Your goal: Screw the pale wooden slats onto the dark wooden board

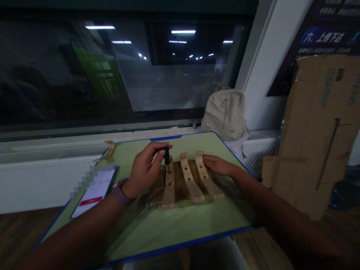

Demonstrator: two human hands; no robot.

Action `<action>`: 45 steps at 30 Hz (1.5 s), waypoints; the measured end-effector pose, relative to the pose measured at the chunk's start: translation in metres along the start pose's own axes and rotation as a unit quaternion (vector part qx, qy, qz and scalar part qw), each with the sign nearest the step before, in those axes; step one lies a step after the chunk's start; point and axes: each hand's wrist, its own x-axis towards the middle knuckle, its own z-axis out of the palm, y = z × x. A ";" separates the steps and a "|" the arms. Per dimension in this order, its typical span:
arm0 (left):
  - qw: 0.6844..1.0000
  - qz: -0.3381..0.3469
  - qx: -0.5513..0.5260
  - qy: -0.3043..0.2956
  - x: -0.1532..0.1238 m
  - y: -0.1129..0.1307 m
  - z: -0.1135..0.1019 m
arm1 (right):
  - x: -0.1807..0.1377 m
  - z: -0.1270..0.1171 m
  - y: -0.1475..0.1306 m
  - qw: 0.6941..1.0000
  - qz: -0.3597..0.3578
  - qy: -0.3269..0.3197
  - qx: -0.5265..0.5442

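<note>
My left hand [146, 167] is closed around the black handle of a screwdriver [167, 154], held upright. Its tip meets the upper hole of the left curved wooden hook [168, 191]. Two more such pieces, a middle wooden hook [191, 183] and a right wooden hook [207, 180], lie side by side on a dark brown wooden board [180, 180]. Dark holes or screw heads show in each. At the upper end of the right hook, my right hand [216, 165] grips its edge; some of its fingers are hidden.
The board rests on a green tabletop [197, 221] with a blue rim. A phone [94, 193] lies at the left, and another curved wooden piece [109, 149] sits at the far left corner. Behind stand a beige backpack [225, 114] and a radiator; cardboard [315, 150] leans at right.
</note>
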 end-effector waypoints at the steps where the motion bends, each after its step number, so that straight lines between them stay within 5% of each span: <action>1: 1.000 0.011 0.002 0.004 0.000 0.000 0.000 | 0.000 0.000 0.001 1.000 -0.002 0.001 -0.002; 7: 0.992 0.100 0.068 0.046 0.003 -0.003 -0.003 | -0.001 0.000 0.002 1.000 0.021 -0.007 0.001; 15: 0.998 0.039 0.056 0.000 -0.003 0.001 -0.001 | 0.001 0.001 0.006 1.000 0.004 -0.002 -0.024; 32: 0.980 0.145 0.124 0.061 0.001 0.002 -0.002 | 0.001 0.000 0.004 0.999 -0.008 -0.005 -0.039; 45: 0.989 0.108 0.101 0.025 0.002 0.005 -0.002 | 0.001 0.000 0.003 0.999 -0.015 -0.003 -0.034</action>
